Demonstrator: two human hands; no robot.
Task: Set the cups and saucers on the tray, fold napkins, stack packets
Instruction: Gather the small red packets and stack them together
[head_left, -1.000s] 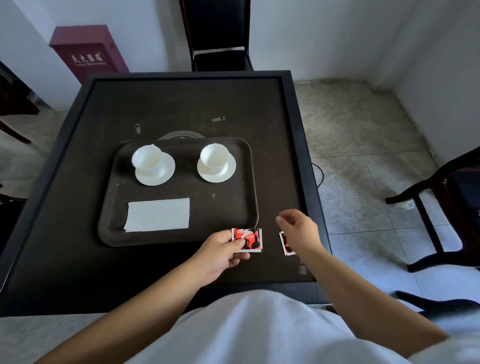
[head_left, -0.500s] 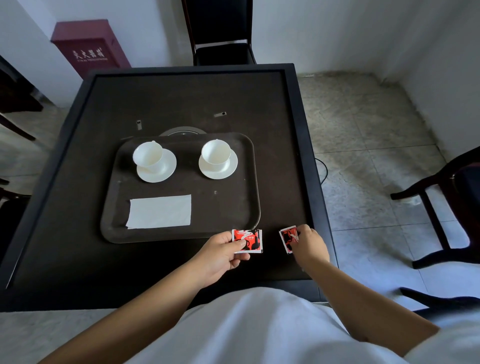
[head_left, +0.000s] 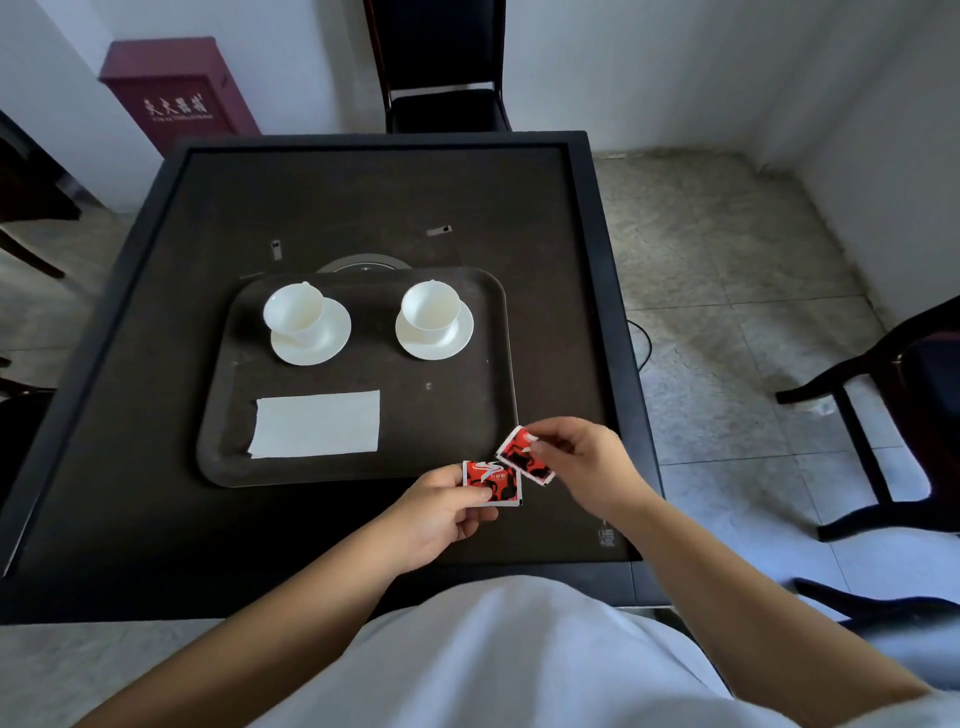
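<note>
A dark tray (head_left: 223, 415) lies on the black table (head_left: 156, 519). On it stand two white cups on saucers, the left cup (head_left: 292, 312) and the right cup (head_left: 430, 306), with a folded white napkin (head_left: 317, 423) in front of them. My left hand (head_left: 441, 512) holds a red packet (head_left: 491, 483) just off the tray's near right corner. My right hand (head_left: 587, 462) pinches a second red packet (head_left: 524, 457), tilted, its lower edge overlapping the first packet.
A black chair (head_left: 441, 67) stands beyond the table and a dark chair (head_left: 893, 415) on the floor to the right. A red cabinet (head_left: 176, 93) is against the back wall. A round metal disc (head_left: 363, 262) peeks out behind the tray.
My right hand picked the second packet up from the table and carried it left and up to the packet in my left hand. My left hand stayed put.
</note>
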